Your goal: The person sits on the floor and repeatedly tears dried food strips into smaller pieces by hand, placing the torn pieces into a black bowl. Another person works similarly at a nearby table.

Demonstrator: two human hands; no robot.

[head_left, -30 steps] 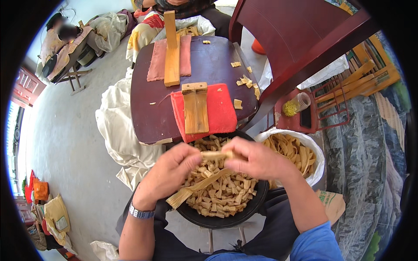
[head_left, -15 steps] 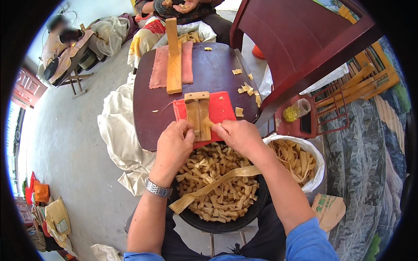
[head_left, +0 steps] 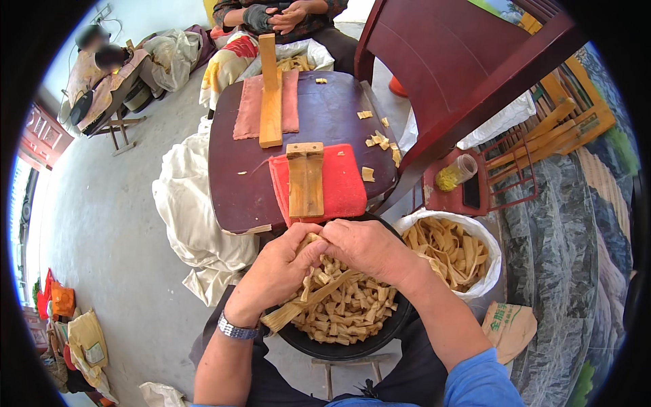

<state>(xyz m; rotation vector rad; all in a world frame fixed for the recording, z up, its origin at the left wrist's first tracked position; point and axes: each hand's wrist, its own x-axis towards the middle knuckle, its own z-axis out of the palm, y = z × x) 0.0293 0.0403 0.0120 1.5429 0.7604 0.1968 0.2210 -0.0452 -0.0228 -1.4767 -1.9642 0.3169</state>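
My left hand (head_left: 285, 264) and my right hand (head_left: 363, 247) meet over a black tub (head_left: 346, 351). Their fingers are closed together on a flat, tan, fibrous strip (head_left: 293, 314); its tail slants down to the left, and the part between my fingers is mostly hidden. Many short, knot-like tan pieces (head_left: 359, 312) fill the tub. Just beyond my hands, a small wooden block tool (head_left: 306, 186) with a raised end rests on a folded red cloth (head_left: 346, 183). Neither hand touches it.
A dark red chair seat (head_left: 227, 176) bears a pink cloth (head_left: 249, 112), a long wooden piece (head_left: 270, 102) and tan scraps (head_left: 380, 141). Right of the tub stands a white sack (head_left: 494, 268) of tan strips. A red stool (head_left: 434, 200) holds a jar (head_left: 458, 173). Opposite sits another person (head_left: 288, 20).
Both hands have drawn back from the wooden block tool toward me and come together above the tub. The strip came along with them. The person opposite has shifted their hands.
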